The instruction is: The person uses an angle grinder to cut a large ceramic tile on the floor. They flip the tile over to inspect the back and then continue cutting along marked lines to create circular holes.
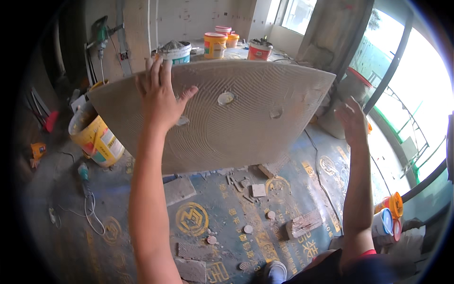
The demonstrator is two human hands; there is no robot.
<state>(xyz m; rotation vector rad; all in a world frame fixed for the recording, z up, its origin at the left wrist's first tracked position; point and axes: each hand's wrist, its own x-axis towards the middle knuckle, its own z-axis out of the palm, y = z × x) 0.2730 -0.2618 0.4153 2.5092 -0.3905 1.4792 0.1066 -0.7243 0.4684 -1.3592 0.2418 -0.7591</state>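
Standing tilted before you, above the printed floor sheet (227,203), is a large tile (255,123) whose facing side is coated in combed grey adhesive. Your left hand (163,104) is open at its upper-left edge, fingers extended and thumb splayed; you cannot tell whether the fingertips hook over. Your right hand (351,119) hangs loosely open just beyond the right corner, with nothing visible in it. A yellow bucket (105,144) stands beside the tile's left side; a mortar-filled bucket (180,57) sits behind.
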